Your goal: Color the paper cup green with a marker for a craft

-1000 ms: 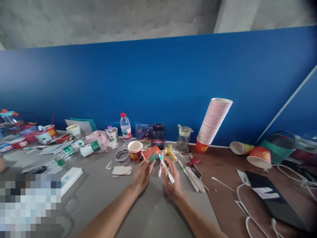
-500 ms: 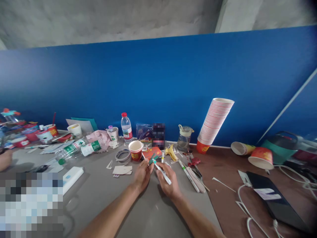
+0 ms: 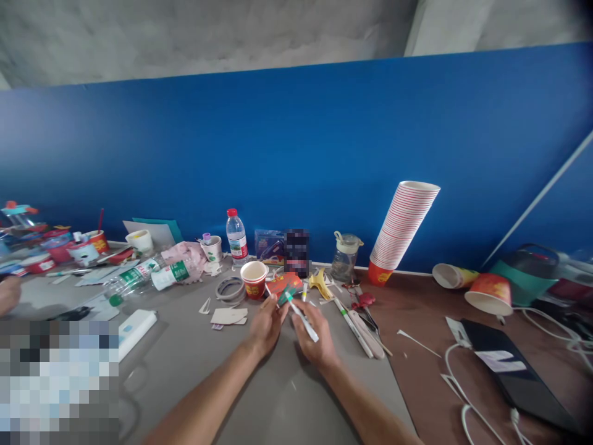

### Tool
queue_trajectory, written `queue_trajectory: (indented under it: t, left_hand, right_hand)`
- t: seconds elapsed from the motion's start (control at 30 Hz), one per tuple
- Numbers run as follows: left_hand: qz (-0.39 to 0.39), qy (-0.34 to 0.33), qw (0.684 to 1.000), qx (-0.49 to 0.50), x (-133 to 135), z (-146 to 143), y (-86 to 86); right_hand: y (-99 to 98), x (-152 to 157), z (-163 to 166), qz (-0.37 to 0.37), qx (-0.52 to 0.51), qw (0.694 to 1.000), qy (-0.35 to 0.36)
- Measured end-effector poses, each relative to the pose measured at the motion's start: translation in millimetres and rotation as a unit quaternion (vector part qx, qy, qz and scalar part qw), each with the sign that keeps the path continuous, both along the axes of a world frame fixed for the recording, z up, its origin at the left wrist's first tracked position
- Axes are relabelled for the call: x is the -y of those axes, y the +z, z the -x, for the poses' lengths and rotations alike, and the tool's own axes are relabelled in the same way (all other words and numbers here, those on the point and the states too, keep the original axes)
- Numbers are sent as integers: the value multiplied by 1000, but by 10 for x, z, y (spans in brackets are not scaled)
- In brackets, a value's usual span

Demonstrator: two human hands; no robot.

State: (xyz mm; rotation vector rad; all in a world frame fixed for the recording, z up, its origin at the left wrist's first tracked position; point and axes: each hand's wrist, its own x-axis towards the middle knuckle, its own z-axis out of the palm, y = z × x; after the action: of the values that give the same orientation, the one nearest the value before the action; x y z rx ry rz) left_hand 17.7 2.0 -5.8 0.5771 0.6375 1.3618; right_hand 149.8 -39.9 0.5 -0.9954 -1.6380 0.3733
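Note:
My left hand (image 3: 267,327) is closed on a small green piece (image 3: 287,292), thin like cut paper, pinched near its edge. Between the fingers of my right hand (image 3: 317,340) is a white marker (image 3: 304,324), its green end against or very near the green piece; contact is too small to make out. Just beyond my fingers lies a red paper piece (image 3: 283,282). A red paper cup (image 3: 254,281) stands upright to the left of it. Right of my right hand lie a green-and-white marker (image 3: 354,329) and a yellow cut piece (image 3: 319,284).
A tall leaning stack of paper cups (image 3: 402,228) stands at the right, near a glass jar (image 3: 346,256). Left are tape rolls (image 3: 230,288), a water bottle (image 3: 237,238) and card scraps (image 3: 228,316). A black tablet-like device (image 3: 514,371) with white cables lies right. Another person's hand (image 3: 9,295) shows far left.
The green piece and the marker's green end have shifted slightly against each other. Both hands stay in nearly the same place, still holding the same things.

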Motion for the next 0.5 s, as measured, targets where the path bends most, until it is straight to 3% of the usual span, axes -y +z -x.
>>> queue_trajectory:
  t: [0.1,0.3,0.43,0.5]
  left_hand:
    - [14,2,1000,16,9,-5,10]
    - [3,-11,1000,3,2,15,6]
    - [2,-8,1000,29,7,3,24]
    - [5,-16,999,39,1,5,14]
  right_hand:
    - [-13,-25,-41,6,-30,999,-45]
    - [34,19,12,-7,42,998,37]
    - [35,6,-1,-5,5,999,-40]
    - [31,4,-4,-3,14,999,-36]
